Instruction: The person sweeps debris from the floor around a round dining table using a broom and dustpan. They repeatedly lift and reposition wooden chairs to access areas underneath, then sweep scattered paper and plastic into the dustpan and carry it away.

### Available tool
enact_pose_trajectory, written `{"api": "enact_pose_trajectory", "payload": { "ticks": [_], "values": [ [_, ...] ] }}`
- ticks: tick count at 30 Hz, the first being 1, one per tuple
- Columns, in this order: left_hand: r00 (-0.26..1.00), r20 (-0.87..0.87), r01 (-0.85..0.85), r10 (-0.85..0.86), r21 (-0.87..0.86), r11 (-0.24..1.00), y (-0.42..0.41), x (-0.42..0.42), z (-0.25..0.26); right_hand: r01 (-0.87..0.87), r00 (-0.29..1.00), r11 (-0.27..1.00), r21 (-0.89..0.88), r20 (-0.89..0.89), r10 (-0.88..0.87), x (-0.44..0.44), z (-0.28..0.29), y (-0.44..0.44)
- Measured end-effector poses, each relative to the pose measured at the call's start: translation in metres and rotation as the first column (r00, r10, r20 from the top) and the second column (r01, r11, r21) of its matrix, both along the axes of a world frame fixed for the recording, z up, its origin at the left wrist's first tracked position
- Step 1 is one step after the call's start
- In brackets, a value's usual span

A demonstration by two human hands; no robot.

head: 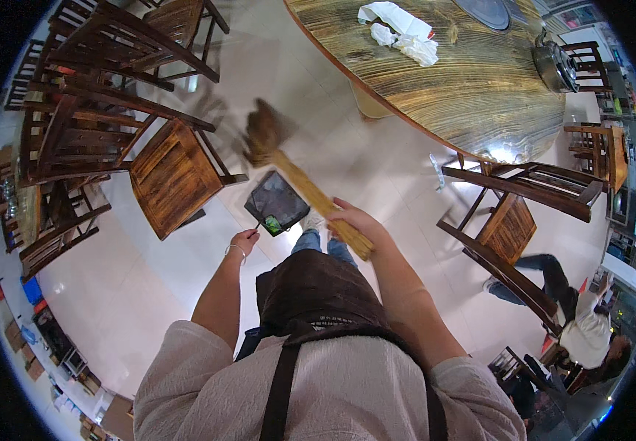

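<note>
My right hand (pixel 357 221) is wrapped around the thick tan handle of a broom (pixel 306 182). The broom's brown bristle head (pixel 264 132) is blurred and points away from me, over the pale tiled floor just beyond the dustpan. My left hand (pixel 244 241) grips the thin handle of a black dustpan (pixel 279 201), which is in front of my shoes. A crumpled green scrap (pixel 272 223) is in the dustpan near its handle side; other contents are hard to make out.
A wooden table (pixel 450 99) at upper right bears crumpled white tissues (pixel 406 41) and a metal kettle (pixel 555 65). Wooden chairs stand at left (pixel 177 171) and right (pixel 508 226). Another person (pixel 585 331) sits at far right.
</note>
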State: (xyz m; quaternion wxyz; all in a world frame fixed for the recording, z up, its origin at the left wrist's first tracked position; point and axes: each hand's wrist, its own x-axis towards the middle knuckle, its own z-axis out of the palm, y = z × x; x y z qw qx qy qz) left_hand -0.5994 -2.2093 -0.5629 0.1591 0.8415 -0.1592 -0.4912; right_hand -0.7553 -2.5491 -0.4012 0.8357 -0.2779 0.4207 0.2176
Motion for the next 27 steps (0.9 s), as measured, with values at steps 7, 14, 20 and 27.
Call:
{"api": "enact_pose_trajectory", "payload": {
  "ticks": [7,14,20,27],
  "values": [
    [0.98,0.077,-0.176,0.185,-0.113,0.978,-0.032,0.02,0.069,0.209,0.939,0.961,-0.182,-0.237,-0.249,-0.224,0.021,-0.059],
    [0.987,0.161,0.019,-0.031,0.08,0.997,0.036,-0.016,0.003,0.084,0.921,0.944,-0.319,-0.337,-0.196,-0.323,0.14,-0.056],
    [0.969,0.246,-0.024,0.005,0.077,0.997,-0.007,-0.008,0.004,-0.855,0.513,0.308,-0.417,-0.767,0.385,-0.36,0.179,-0.121],
    [0.843,0.502,0.254,-0.193,-0.056,0.966,-0.09,0.008,0.076,-0.957,0.213,-0.067,-0.281,-0.842,0.496,-0.304,0.197,-0.235]
  ]
}}
